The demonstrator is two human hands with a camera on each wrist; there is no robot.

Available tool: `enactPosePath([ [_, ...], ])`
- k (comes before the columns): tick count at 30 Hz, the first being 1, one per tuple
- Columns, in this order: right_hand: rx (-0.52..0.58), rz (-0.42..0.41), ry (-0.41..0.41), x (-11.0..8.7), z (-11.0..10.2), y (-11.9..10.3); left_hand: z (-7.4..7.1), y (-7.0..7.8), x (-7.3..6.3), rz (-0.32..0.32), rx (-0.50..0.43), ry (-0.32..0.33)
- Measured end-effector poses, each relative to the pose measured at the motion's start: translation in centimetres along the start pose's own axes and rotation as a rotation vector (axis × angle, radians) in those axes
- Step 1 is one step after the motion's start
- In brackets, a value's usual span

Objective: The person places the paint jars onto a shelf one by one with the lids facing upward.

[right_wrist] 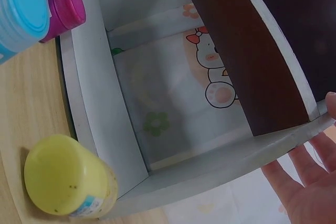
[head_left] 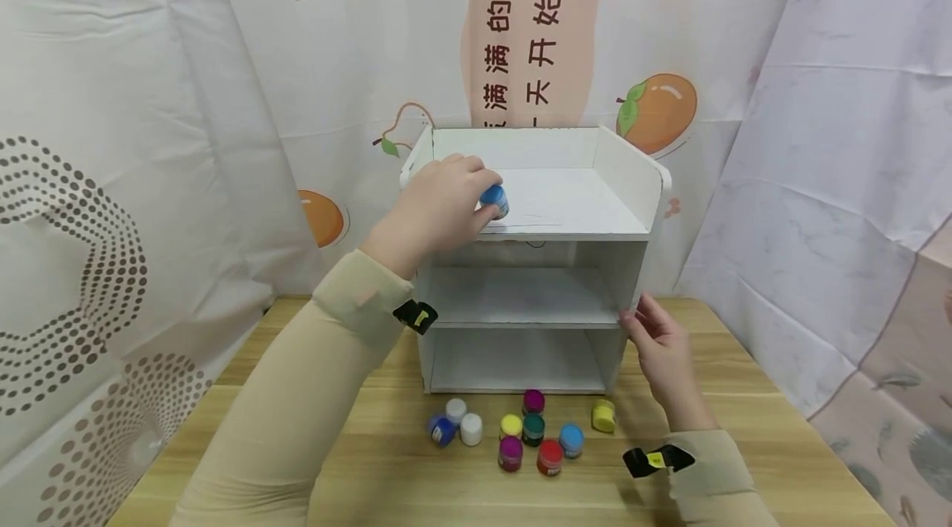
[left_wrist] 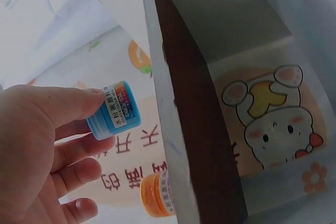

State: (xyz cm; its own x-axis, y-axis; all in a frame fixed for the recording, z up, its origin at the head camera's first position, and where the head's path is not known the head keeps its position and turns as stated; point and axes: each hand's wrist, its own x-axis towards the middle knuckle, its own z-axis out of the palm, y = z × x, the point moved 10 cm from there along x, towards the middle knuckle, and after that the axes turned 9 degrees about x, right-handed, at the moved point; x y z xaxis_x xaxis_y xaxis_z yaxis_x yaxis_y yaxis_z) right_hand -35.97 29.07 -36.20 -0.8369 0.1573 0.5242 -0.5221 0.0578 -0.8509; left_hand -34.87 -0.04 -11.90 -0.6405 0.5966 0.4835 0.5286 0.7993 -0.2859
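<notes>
My left hand (head_left: 446, 201) pinches a small blue paint jar (head_left: 494, 201) between thumb and fingers over the top of a white shelf unit (head_left: 521, 318). In the left wrist view the jar's printed label faces the camera, and an orange paint jar (left_wrist: 156, 194) stands near the top board's edge. That orange jar is hidden in the head view. Lower down, my right hand (head_left: 662, 345) holds the front edge of the unit's right side panel, thumb at the edge and fingers along the outer face.
On the wooden table (head_left: 357, 477) before the unit are several paint jars: white (head_left: 472, 429), dark blue (head_left: 442, 430), red (head_left: 550, 458), light blue (head_left: 571, 439), dark green (head_left: 533, 429), purple (head_left: 510, 453). A yellow jar (head_left: 603, 416) lies near my right hand. A printed curtain (head_left: 357, 40) hangs behind.
</notes>
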Motion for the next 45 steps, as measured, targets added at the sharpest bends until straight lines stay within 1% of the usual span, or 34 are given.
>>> enactPosePath([
  [3,0.001,-0.004,-0.002,0.0,0.1,0.0,0.5,-0.5,0.6,-0.01,-0.024,-0.052],
  [6,0.0,-0.001,0.0,0.0,0.1,0.0,1.0,-0.6,1.2,-0.006,-0.052,-0.105],
  [7,-0.001,-0.001,0.001,0.0,0.1,-0.1,1.1,-0.7,1.3,-0.006,-0.053,-0.123],
  [10,-0.004,-0.002,-0.001,0.0,0.2,-0.2,1.4,-0.8,1.7,-0.01,-0.036,-0.148],
  [16,-0.001,-0.002,-0.001,0.0,0.2,-0.1,1.9,-1.3,2.1,-0.026,-0.028,-0.159],
  [21,-0.007,-0.001,-0.007,0.0,0.2,-0.1,2.4,-2.0,2.0,-0.066,-0.03,-0.179],
  [24,-0.004,-0.001,-0.008,0.0,0.2,-0.1,2.7,-2.1,2.1,-0.077,-0.035,-0.186],
  [30,-0.013,-0.002,0.0,0.0,0.1,0.0,3.1,-2.1,2.3,-0.077,-0.042,-0.192],
  [35,-0.027,0.001,0.0,0.0,0.1,0.0,3.7,-2.1,2.5,-0.084,-0.038,-0.215],
  [41,-0.021,0.0,0.002,0.0,0.0,-0.1,4.1,-1.9,2.9,-0.088,-0.041,-0.211],
  [45,-0.023,0.0,0.0,0.0,0.1,-0.1,4.2,-1.7,2.9,-0.099,-0.061,-0.207],
])
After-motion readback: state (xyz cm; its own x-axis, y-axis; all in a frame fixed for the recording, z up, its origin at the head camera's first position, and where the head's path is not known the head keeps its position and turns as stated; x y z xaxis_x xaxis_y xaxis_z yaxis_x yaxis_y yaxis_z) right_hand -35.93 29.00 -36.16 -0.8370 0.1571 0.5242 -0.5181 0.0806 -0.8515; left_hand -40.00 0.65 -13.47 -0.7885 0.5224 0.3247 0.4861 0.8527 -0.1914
